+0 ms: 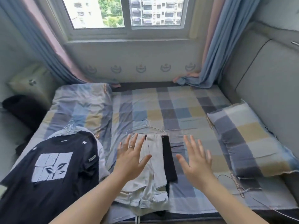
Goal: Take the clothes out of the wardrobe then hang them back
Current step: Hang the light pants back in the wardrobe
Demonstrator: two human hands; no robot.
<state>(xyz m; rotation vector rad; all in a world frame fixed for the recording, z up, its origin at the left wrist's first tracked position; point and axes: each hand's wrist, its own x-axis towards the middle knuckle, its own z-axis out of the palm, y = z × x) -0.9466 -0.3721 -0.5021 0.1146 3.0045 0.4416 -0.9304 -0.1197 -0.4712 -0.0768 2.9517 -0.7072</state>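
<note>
Pale grey trousers (154,159) lie on a wire hanger (146,128) in the middle of the checked bed, with a black garment (169,160) under their right side. My left hand (131,157), fingers spread, hovers over the trousers' left edge and holds nothing. My right hand (196,160) is spread over the bedsheet to the right of the clothes, also holding nothing. At the left lies a black T-shirt (53,168) with a white square print, on top of other clothes with several wire hangers (70,128). No wardrobe is in view.
The checked bed (178,110) carries a folded quilt (82,101) at the back left and a pillow (247,143) at the right. A grey padded headboard (267,81) stands on the right, a window (126,13) with blue and pink curtains behind. A thin cable (239,191) lies near the pillow.
</note>
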